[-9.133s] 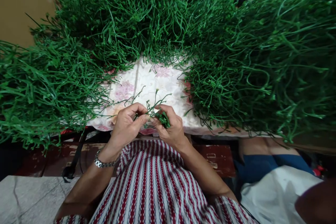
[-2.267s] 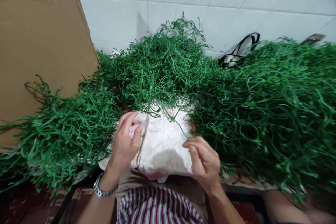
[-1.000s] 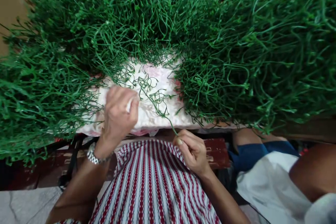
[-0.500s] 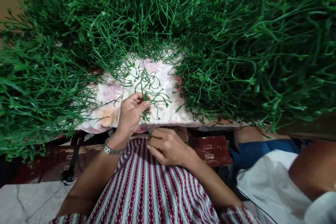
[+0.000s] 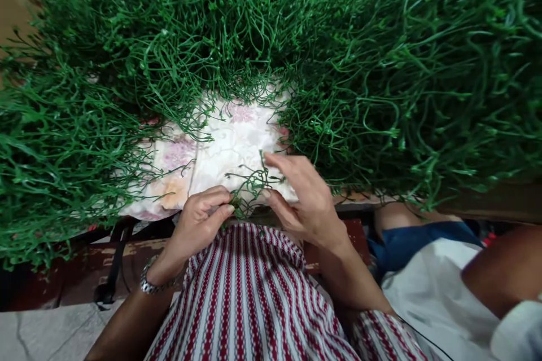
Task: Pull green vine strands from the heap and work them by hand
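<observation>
A small sprig of thin green strands point(image 5: 249, 185) hangs between my two hands at the near edge of a flowered white cloth point(image 5: 220, 152). My left hand point(image 5: 199, 224), with a metal watch on its wrist, pinches the base of the sprig. Over the sprig's far end my right hand point(image 5: 304, 196) curls, its fingers partly spread and touching the strands. Large heaps of the same green strands point(image 5: 402, 79) surround the cloth on three sides.
My red and white striped garment point(image 5: 249, 304) fills the foreground. Another person in blue and white clothing point(image 5: 423, 287) sits at the lower right. A brown cardboard sheet point(image 5: 17, 17) shows at the upper left, a grey stone slab point(image 5: 42, 333) at the lower left.
My right hand rose from my lap to the sprig's far end. My left hand drew the sprig toward me, off the middle of the cloth.
</observation>
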A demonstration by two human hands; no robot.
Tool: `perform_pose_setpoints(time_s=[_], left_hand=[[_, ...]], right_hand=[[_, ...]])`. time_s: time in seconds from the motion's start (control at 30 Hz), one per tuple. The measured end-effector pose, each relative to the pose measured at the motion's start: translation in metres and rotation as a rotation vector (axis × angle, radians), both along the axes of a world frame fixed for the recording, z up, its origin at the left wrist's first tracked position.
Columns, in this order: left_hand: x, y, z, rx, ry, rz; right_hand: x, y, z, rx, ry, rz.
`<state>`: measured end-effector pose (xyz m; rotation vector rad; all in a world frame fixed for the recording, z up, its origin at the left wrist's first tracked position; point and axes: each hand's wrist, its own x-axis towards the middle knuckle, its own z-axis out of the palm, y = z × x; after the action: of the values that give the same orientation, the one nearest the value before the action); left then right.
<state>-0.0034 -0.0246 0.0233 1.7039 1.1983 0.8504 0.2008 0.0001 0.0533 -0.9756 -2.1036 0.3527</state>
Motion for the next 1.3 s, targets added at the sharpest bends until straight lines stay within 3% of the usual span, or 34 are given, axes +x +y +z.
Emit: perform_pose_setpoints(time_s=[0.13,0.23,0.33,0.47,0.6,0.67,0.77,0.87,1.0,1.1,1.3], left_hand=[[-0.003,-0.01,0.003,0.098,0.209,0.056],[-0.001,-0.014,0.01,0.257,0.379,0.203],[0.009,-0.008,0.019,0.347,0.321,0.225],[0.022,0.005,0.018,0.104,0.016,0.139],[0.024,0.009,0.009,-0.066,-0.162,0.131],[0.023,0.007,0.006,-0.121,-0.222,0.119],[0.023,0.002,0.004,-0.196,-0.339,0.124],[0.022,-0.002,0.002,-0.261,-0.426,0.145],[0.019,-0.004,0.001,-0.278,-0.439,0.152],[0.016,-0.004,0.004,-0.256,-0.332,0.088],[0.013,0.002,0.013,-0.205,-0.153,-0.042]], right_hand=[[-0.002,-0.004,-0.011,-0.069,0.031,0.043],[-0.003,-0.007,-0.017,-0.091,0.041,0.026],[-0.007,-0.007,-0.02,-0.111,0.063,0.075],[-0.01,-0.008,-0.017,-0.121,0.074,0.118],[-0.003,-0.007,-0.004,0.038,0.099,0.046],[-0.003,-0.003,-0.001,0.077,0.126,0.177],[-0.009,0.005,-0.008,-0.066,0.112,0.418],[-0.016,0.007,-0.022,-0.212,0.139,0.441],[-0.017,0.001,-0.029,-0.282,0.156,0.351],[-0.012,-0.002,-0.028,-0.317,0.139,0.307],[-0.006,-0.002,-0.034,-0.352,0.209,0.329]])
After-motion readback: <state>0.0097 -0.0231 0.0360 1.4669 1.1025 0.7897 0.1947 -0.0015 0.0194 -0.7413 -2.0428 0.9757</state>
